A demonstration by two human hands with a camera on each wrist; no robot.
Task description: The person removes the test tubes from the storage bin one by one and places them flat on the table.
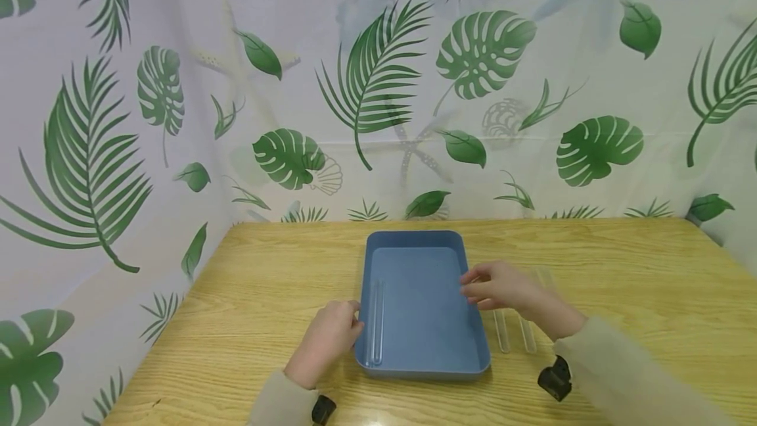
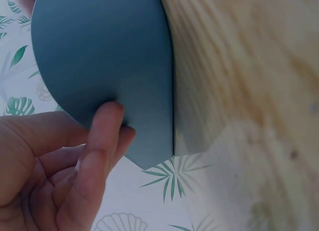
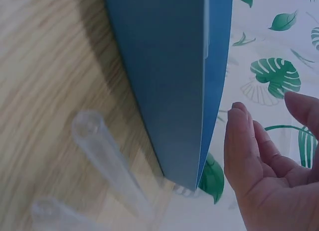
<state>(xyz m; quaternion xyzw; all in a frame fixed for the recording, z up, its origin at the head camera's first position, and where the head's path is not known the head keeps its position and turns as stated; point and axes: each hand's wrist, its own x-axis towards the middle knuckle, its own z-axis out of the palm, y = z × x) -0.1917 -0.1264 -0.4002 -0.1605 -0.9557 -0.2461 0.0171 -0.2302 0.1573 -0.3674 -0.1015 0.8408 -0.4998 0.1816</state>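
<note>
A shallow blue tray (image 1: 422, 307) lies on the table. Clear test tubes (image 1: 379, 324) lie lengthwise along its left inner side; how many is hard to tell. My left hand (image 1: 331, 331) pinches the tray's left wall, with fingertips (image 2: 108, 116) against the outside and the thumb reaching behind the rim. Over the right rim hovers my right hand (image 1: 503, 286), its fingers loosely bent and nothing between them. Below it, to the tray's right, two clear tubes (image 1: 502, 332) show on the table, partly hidden by the hand and forearm. Their rounded ends (image 3: 89, 125) appear in the right wrist view.
The wood-grain table (image 1: 284, 268) stretches to both sides of the tray. Behind it and at the left hangs a white cloth (image 1: 402, 176) printed with green leaves. A dark device (image 1: 556, 378) is at the right wrist and another (image 1: 322, 409) at the left.
</note>
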